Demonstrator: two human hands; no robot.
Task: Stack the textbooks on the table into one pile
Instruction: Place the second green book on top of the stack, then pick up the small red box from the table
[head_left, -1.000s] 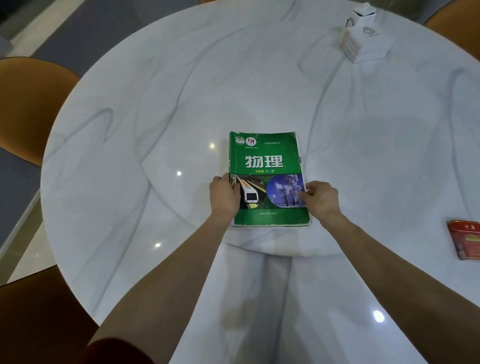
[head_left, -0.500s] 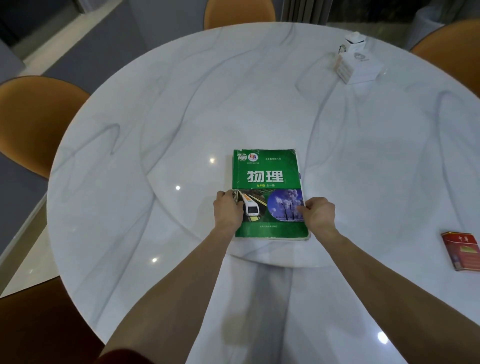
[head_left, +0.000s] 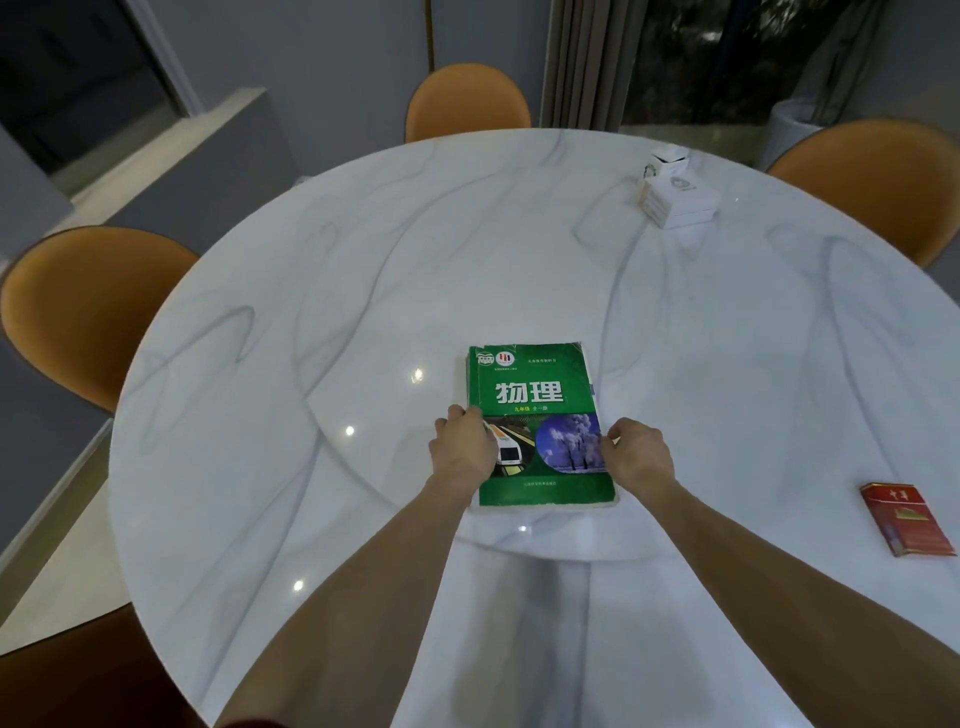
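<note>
**Pile squared, little left to do**

The left hand (head_left: 464, 451) and right hand (head_left: 638, 457) pinch the side edges of the green physics textbook (head_left: 537, 410) topping a pile (lower books barely show) on the marble table (head_left: 260, 415). No loose textbook is visible; stacking looks essentially finished. Further off sits a red cigarette pack (head_left: 906, 518), then white boxes (head_left: 675, 195).

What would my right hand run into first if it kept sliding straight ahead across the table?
Nothing obvious: beyond the right hand, past the green physics textbook edge it grips, bare marble table stretches toward the white boxes, which probably sit slightly right of that line.
</note>
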